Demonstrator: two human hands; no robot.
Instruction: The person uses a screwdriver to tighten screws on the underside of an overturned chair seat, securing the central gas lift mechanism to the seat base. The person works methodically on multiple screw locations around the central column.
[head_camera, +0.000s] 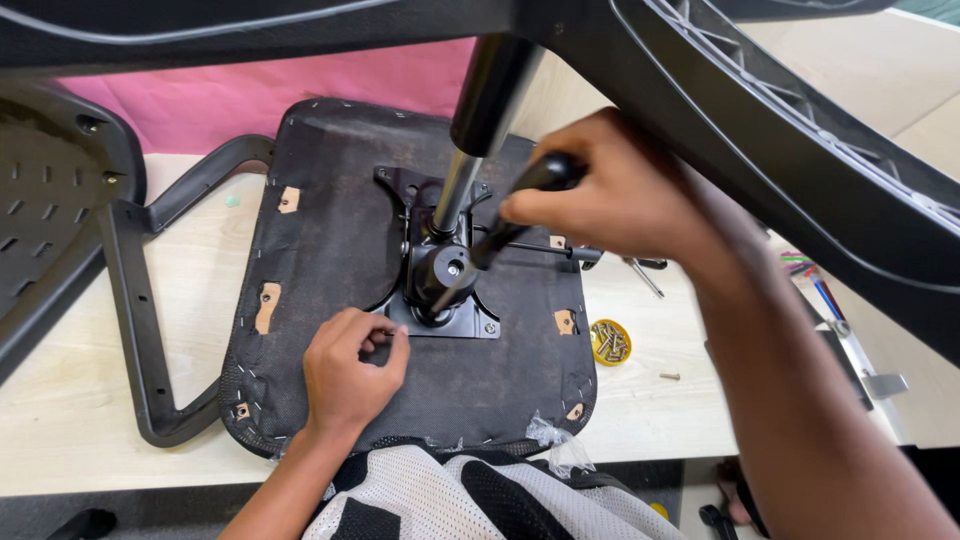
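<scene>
An upturned office chair seat (330, 230), covered in black fabric, lies on a pale wooden table (70, 400). A black metal mechanism plate (478, 322) is mounted at its middle, with a gas lift column (478, 110) rising from it. My right hand (610, 190) grips a black-handled screwdriver (515, 215) whose tip points down at the plate beside the column base. My left hand (350, 370) rests on the seat fabric just left of the plate, fingers curled near its corner.
A black armrest frame (135, 290) lies left of the seat, with another black plastic chair part (40, 200) beyond. The star base's legs (780, 120) loom overhead. A small round tin of screws (610, 342), a loose screw (669, 376) and tools (645, 272) lie to the right. Pink cloth (300, 90) lies behind.
</scene>
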